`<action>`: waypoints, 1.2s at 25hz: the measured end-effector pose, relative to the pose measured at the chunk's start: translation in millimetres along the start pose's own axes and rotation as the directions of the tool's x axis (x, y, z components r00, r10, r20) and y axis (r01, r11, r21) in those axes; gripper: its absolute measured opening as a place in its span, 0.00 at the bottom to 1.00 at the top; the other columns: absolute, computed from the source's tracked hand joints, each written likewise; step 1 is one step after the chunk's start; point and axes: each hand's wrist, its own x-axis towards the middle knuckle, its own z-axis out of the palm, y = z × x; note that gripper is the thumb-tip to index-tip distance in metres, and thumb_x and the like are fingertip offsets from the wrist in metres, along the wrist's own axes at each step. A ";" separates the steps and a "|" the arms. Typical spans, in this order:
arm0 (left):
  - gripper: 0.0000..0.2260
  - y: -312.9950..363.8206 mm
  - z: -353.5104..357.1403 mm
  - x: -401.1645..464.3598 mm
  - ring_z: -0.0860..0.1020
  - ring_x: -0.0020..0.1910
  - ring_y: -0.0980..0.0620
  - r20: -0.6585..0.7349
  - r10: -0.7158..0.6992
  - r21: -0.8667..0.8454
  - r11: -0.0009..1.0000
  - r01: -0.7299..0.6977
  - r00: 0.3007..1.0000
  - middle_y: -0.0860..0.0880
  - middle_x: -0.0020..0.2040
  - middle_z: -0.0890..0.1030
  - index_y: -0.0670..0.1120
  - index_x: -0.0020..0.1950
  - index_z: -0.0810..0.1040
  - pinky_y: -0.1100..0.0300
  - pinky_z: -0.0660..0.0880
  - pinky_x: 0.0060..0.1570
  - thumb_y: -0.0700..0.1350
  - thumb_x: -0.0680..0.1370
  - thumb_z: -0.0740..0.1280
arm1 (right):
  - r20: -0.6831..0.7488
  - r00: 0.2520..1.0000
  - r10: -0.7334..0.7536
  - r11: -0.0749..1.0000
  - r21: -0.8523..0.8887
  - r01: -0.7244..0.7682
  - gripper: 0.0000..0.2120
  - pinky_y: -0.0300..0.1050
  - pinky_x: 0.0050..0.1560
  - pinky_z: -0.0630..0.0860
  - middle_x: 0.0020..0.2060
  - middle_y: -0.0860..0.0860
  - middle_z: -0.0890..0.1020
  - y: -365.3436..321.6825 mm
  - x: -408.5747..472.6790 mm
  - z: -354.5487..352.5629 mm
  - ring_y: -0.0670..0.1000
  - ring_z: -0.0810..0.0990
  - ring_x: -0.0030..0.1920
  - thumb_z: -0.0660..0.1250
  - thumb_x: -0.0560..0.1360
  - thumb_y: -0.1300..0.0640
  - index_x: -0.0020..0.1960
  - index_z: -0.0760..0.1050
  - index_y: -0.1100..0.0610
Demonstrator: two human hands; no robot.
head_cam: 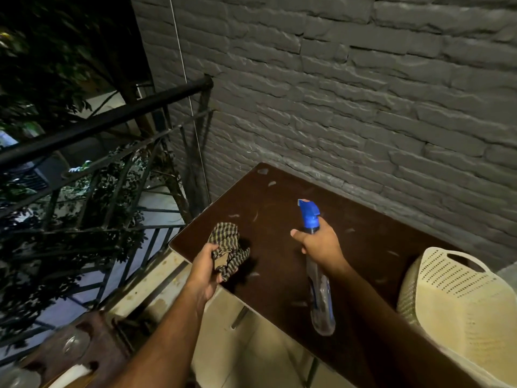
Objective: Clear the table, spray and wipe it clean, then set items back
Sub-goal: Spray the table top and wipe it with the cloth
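**Spray and cloth over the table**

Grey brick wall [363,93] stands behind our brown table [279,197], which shows pale smears. At its right end we see a cream basket [458,298]. Our right hand [319,242] grips the bottle [319,292] over the top, blue nozzle pointing away. Our left hand [204,273] is closed on the checked cloth [228,247] at the near edge.

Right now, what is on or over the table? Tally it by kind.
Spray bottles: 1, blue-capped spray bottle, in the right hand
Cloths: 1, checked cloth, in the left hand
Baskets: 1, cream perforated basket on the table
Total: 3
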 end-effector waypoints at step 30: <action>0.20 91.2 172.9 404.3 0.76 0.59 0.47 0.291 0.417 0.913 0.147 -0.380 0.861 0.47 0.58 0.78 0.48 0.67 0.69 0.55 0.71 0.56 0.44 0.76 0.67 | 0.102 0.994 0.033 0.980 0.191 -0.052 0.10 0.45 0.41 0.74 0.37 0.47 0.79 -37.8 315.8 71.4 0.47 0.79 0.37 0.68 0.74 0.43 0.53 0.73 0.45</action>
